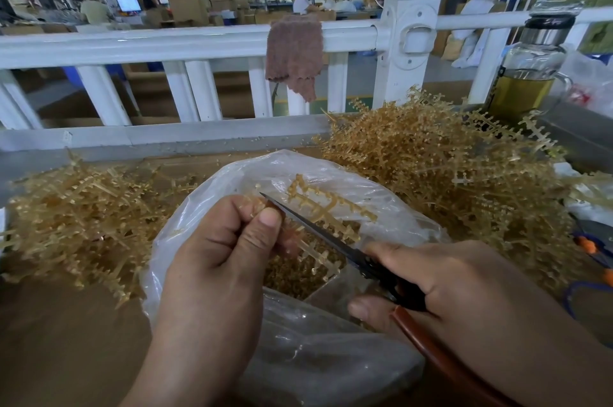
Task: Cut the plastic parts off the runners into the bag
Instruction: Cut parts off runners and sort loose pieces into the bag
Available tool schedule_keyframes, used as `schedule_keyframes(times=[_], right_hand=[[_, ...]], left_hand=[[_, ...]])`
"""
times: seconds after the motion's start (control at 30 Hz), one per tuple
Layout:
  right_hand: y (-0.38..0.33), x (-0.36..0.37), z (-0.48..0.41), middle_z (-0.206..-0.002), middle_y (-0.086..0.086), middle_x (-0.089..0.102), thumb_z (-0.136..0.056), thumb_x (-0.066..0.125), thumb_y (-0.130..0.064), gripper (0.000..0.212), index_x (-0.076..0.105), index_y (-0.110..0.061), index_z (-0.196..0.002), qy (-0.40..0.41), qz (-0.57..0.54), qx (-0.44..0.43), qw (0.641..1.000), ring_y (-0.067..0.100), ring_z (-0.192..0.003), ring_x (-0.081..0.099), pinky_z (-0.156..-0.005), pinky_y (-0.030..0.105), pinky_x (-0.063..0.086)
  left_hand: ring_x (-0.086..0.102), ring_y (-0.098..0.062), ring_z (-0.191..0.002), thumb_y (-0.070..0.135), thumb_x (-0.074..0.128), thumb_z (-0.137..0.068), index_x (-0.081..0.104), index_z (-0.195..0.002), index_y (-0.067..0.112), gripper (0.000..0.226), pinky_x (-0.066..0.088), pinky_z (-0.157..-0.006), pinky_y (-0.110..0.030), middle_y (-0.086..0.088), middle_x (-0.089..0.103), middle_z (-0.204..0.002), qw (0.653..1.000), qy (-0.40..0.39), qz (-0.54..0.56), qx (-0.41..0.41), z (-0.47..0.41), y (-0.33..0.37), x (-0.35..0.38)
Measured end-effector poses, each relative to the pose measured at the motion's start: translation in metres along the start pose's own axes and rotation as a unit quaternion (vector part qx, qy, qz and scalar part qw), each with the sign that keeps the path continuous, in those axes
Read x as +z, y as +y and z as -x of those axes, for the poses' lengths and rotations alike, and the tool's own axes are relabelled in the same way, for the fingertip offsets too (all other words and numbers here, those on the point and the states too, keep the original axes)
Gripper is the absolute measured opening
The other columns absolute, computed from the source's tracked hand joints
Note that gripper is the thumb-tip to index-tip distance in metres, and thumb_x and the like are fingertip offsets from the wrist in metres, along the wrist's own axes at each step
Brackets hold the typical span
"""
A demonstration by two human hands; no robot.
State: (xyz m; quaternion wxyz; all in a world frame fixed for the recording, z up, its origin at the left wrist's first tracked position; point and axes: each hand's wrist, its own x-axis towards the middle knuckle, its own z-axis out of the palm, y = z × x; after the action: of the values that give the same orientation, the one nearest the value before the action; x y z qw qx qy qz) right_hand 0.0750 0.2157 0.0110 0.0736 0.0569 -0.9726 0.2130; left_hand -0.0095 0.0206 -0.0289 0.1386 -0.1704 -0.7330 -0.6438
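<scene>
1. The brown bench [59, 350] ends at a grey ledge at the back. A white railing [166, 44] stands right behind the ledge, with a brown cloth [293, 54] hanging over its top rail.
2. Open bench surface shows only at the near left. A pile of amber runners [83, 217] fills the left side, and a taller pile [431, 167] fills the right, up to the ledge.
3. The clear plastic bag [205, 194] sits between the two piles with its mouth open upward. Its rim touches both piles, and loose cut parts [292, 277] lie inside.
4. At the far right edge lies a second pair of scissors [593, 245] with orange on it. A glass bottle [530, 68] of yellowish liquid stands behind the right pile.
5. The left hand [219, 247] is over the bag mouth. Its fingers [265, 227] are curled, and the thumb presses against them to pinch one end of a runner [326, 207], which sticks out over the bag.
6. The right hand [457, 287] grips the handles of the black scissors [315, 230], with its fingers [398, 257] bent round them.
7. The blades look nearly together. They lie across the held runner, and the tip is just beside the left fingertips, above the bag opening.
</scene>
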Motion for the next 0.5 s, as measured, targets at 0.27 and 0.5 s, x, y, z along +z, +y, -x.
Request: schedule_keyframes(times=[0.27, 0.5], right_hand=[[-0.0001, 0.003, -0.0017, -0.101, -0.027, 0.066, -0.063, 0.032, -0.091, 0.082, 0.037, -0.052, -0.136, -0.024, -0.047, 0.002, 0.999, -0.01, -0.095, 0.058, -0.081, 0.016, 0.047], [0.0012, 0.001, -0.0017, -0.106, -0.021, 0.066, -0.061, 0.032, -0.093, 0.084, 0.034, -0.05, -0.133, -0.025, -0.057, 0.001, 0.998, -0.005, -0.097, 0.06, -0.08, 0.022, 0.05]], left_hand=[[0.072, -0.021, -0.08, 0.05, 0.059, -0.089, 0.068, -0.079, 0.027, 0.026, 0.055, -0.085, -0.059, 0.003, 0.074, -0.079, 1.0, -0.006, 0.002, 0.014, -0.0012, 0.0009, 0.0007], [0.073, -0.019, -0.079, 0.053, 0.058, -0.086, 0.067, -0.08, 0.024, 0.031, 0.055, -0.085, -0.056, 0.001, 0.074, -0.079, 1.0, -0.015, 0.023, 0.013, -0.0004, 0.0014, 0.0022]])
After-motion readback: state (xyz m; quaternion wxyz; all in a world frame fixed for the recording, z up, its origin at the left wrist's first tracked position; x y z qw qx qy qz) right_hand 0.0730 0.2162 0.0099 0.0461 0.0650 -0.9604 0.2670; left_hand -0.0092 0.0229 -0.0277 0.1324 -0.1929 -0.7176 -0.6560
